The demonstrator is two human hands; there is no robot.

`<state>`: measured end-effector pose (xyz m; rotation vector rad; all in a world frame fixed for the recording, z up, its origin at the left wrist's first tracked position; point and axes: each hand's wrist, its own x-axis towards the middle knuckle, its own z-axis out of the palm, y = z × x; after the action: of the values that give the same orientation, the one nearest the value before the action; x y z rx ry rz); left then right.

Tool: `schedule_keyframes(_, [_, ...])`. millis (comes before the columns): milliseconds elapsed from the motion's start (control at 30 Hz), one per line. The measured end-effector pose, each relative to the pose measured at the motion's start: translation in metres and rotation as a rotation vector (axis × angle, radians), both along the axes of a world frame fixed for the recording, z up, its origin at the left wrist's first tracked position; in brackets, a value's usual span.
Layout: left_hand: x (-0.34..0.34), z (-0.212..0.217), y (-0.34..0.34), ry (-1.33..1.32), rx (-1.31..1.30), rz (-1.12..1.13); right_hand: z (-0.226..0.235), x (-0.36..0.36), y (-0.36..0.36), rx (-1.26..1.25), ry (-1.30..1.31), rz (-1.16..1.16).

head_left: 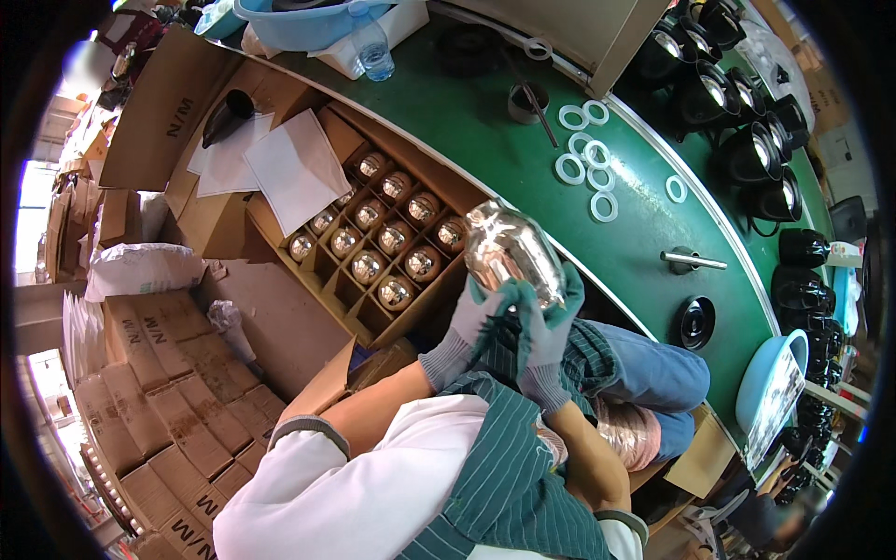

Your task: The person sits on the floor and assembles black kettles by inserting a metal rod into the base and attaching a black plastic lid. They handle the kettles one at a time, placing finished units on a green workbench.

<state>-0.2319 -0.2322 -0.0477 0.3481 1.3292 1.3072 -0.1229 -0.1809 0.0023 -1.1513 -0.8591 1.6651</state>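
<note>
A shiny silvered vacuum flask liner point(511, 246) is held up in front of my body, its narrower end pointing up and away. My left hand point(478, 325), in a grey and green work glove, grips its lower left side. On the lower right side, my right hand point(551, 334) in the same kind of glove is closed around it too. Just left of the liner stands an open carton with a cardboard divider point(329, 291). Several silvered liners point(395, 236) sit upright in its cells, rounded ends showing.
White rings point(597, 154) lie scattered on the green worktable point(644, 252), near a metal tube on a small stand point(693, 260) and a black round lid point(696, 322). Black jug bodies point(751, 149) line the far right. Stacked cartons point(173, 401) stand left. A blue basin point(765, 373) sits at right.
</note>
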Motion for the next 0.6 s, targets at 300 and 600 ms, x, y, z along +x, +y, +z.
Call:
schedule_keyframes(300, [-0.160,-0.072,-0.068,-0.435,0.104,0.475,-0.026,-0.027,-0.011,-0.007,-0.096,0.588])
schedule_keyframes(600, [-0.320,-0.217,-0.244,-0.466,-0.193,0.628,0.029,0.058,0.019,-0.185,0.120,0.261])
